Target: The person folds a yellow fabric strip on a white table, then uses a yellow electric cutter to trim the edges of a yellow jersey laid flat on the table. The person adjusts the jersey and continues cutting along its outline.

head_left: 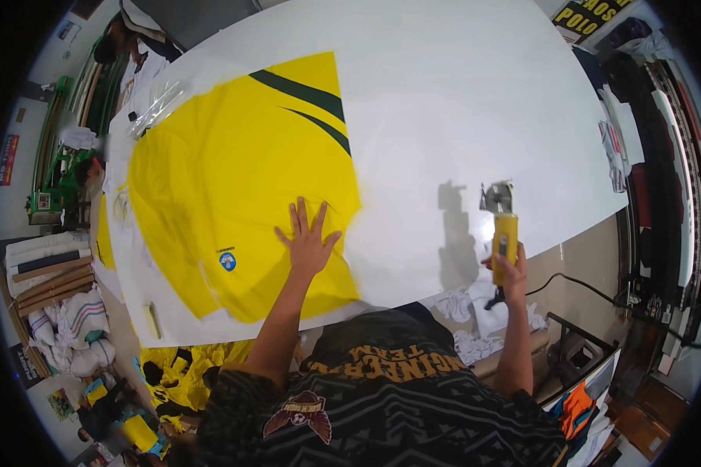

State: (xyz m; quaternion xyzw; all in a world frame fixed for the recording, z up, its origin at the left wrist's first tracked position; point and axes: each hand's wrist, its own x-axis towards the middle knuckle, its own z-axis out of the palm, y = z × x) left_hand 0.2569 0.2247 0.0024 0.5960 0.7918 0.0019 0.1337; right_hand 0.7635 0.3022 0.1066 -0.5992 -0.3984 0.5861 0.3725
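My left hand [308, 237] rests palm down, fingers spread, on yellow fabric panels [265, 156] with dark green curved stripes and a small blue badge [227, 261]. They lie on the left part of a large white table [444, 101]. My right hand [510, 268] grips a yellow handheld electric cutter [504, 233] with a round metal head, to the right of the fabric, its shadow falling on the table. A black cord [568, 280] runs from that side toward the right.
A small yellowish bar [153, 321] and clear plastic [163, 105] lie on the table's left side. Yellow scraps [171, 366] are below the near left edge. Fabric rolls [47, 272] and a person [93, 175] are at left, folded fabrics [611, 148] at right.
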